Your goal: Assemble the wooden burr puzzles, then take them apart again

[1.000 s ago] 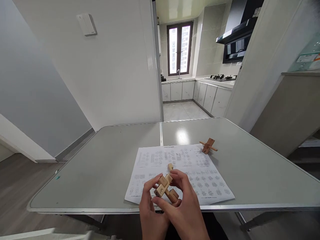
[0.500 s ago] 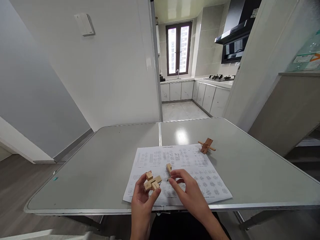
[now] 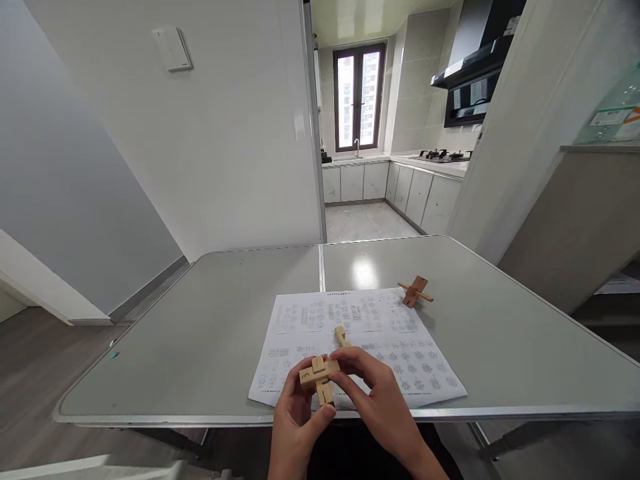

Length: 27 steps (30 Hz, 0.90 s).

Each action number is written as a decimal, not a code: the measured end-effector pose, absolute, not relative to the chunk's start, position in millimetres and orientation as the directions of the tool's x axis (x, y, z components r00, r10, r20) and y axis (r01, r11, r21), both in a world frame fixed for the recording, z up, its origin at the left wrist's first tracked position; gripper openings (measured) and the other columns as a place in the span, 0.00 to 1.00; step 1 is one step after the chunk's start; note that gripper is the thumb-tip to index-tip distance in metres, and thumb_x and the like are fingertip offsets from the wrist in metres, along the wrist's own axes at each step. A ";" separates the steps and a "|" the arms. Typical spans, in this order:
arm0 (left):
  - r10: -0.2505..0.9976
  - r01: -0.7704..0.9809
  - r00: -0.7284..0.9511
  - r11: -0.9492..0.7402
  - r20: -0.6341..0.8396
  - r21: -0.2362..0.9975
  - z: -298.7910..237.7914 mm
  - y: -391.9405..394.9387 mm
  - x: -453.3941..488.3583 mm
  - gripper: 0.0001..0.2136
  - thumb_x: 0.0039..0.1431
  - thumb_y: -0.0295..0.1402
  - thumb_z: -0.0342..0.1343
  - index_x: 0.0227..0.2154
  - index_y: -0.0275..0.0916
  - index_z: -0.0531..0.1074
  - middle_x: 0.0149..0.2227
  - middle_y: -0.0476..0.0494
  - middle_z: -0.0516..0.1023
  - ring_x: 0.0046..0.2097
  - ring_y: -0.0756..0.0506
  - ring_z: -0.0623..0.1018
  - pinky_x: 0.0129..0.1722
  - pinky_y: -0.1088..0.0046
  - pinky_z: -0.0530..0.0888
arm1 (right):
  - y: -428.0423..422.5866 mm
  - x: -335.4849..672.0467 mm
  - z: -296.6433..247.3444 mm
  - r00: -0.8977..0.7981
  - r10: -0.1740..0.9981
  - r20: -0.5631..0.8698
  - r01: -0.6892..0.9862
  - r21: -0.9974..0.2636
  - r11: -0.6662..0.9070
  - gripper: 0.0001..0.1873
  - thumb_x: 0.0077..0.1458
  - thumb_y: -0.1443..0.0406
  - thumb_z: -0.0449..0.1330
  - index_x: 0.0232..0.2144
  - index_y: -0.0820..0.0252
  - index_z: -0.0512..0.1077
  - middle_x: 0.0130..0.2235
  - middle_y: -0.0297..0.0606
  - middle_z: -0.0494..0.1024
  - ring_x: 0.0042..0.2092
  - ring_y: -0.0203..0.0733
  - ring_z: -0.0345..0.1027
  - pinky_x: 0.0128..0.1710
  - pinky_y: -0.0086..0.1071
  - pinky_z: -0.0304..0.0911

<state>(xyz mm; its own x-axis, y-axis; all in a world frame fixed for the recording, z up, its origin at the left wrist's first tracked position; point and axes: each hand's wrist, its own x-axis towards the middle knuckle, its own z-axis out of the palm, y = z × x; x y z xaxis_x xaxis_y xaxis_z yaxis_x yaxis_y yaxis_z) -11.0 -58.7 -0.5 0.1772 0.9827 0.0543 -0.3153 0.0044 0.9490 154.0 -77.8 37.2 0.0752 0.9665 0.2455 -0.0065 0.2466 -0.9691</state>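
Both hands meet over the table's near edge. My left hand (image 3: 296,425) grips the lower part of a pale wooden block puzzle (image 3: 318,377), a cross of notched bars. My right hand (image 3: 380,400) pinches the same puzzle from the right with thumb and fingers. A single pale wooden bar (image 3: 341,335) lies on the printed instruction sheet (image 3: 400,347) just beyond my fingers. Farther back, off the sheet's right corner, sits a darker brown wooden cross puzzle (image 3: 415,291).
The grey folding table (image 3: 200,333) has a metal rim and a seam down its middle. Behind it are a white wall with a switch (image 3: 173,49) and an open doorway into a kitchen (image 3: 380,180). A counter (image 3: 590,220) stands at right.
A second ago both hands held the puzzle together; half a second ago they were apart, the left holding the pieces. Now the right hand has closed back onto the puzzle, turned to a cross shape.
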 end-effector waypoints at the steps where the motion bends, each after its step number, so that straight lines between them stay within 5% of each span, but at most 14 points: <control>1: 0.983 -0.319 0.176 0.012 0.047 0.948 1.1 -59.8 -10.4 0.32 0.46 0.39 0.76 0.56 0.43 0.76 0.56 0.33 0.81 0.60 0.29 0.77 0.59 0.57 0.74 | -78.1 153.8 35.5 0.068 0.969 0.237 -0.008 -0.971 0.238 0.09 0.66 0.58 0.63 0.45 0.53 0.77 0.47 0.37 0.83 0.49 0.45 0.78 0.52 0.36 0.72; 10: 0.994 -0.335 0.109 0.052 -0.016 0.941 20.1 -68.9 -4.3 0.31 0.43 0.40 0.77 0.52 0.42 0.77 0.55 0.34 0.81 0.60 0.30 0.77 0.60 0.57 0.72 | -78.9 158.0 25.7 0.029 0.976 0.214 0.068 -0.975 0.211 0.11 0.66 0.56 0.62 0.47 0.53 0.76 0.46 0.38 0.83 0.48 0.46 0.78 0.51 0.38 0.73; 20: 0.997 -0.330 -0.008 0.072 -0.079 0.941 13.6 -62.1 -6.6 0.31 0.44 0.43 0.77 0.52 0.43 0.78 0.57 0.35 0.81 0.59 0.31 0.78 0.60 0.56 0.72 | -56.2 160.6 -14.4 0.283 0.880 0.381 0.633 -0.764 0.127 0.13 0.69 0.56 0.56 0.51 0.53 0.72 0.51 0.45 0.76 0.52 0.57 0.73 0.49 0.49 0.72; 27: 0.999 -0.281 0.016 0.040 -0.037 0.959 12.6 -61.5 -8.2 0.31 0.44 0.43 0.77 0.52 0.42 0.78 0.57 0.32 0.80 0.56 0.32 0.80 0.55 0.58 0.75 | -38.8 165.6 -22.9 0.273 0.905 0.327 0.709 -0.704 0.040 0.14 0.70 0.54 0.54 0.43 0.54 0.74 0.43 0.44 0.78 0.41 0.54 0.74 0.40 0.47 0.72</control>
